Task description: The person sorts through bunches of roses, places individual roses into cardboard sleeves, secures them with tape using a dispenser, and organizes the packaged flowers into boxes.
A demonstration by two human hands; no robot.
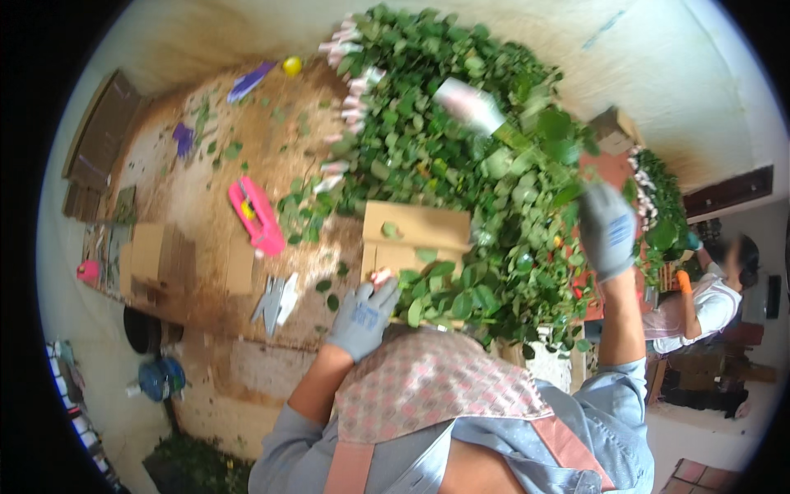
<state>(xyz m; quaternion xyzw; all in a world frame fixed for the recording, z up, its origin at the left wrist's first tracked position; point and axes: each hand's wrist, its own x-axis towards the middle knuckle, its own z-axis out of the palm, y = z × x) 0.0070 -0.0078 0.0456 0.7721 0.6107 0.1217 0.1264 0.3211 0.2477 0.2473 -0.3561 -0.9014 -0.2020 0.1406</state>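
Note:
My left hand [364, 318], in a grey glove, rests at the near left edge of an opened cardboard piece [416, 225]. Its fingertips are beside a small pinkish bundle end [381, 276], and leafy stems [460, 293] lie over the board to its right. What is under the palm is hidden. My right hand [608, 231], gloved the same way, is raised at the right and blurred. It appears to grip a leafy stem bunch [524, 142], which slants up and left to a pale wrapped end [466, 105].
A large heap of leafy stems [444, 55] with pale wrapped ends covers the table's far middle. Left lie a pink tool [256, 216], a grey stapler-like tool [270, 305], purple gloves [183, 139] and cardboard stacks [151, 253]. Another person [697, 309] works at the right.

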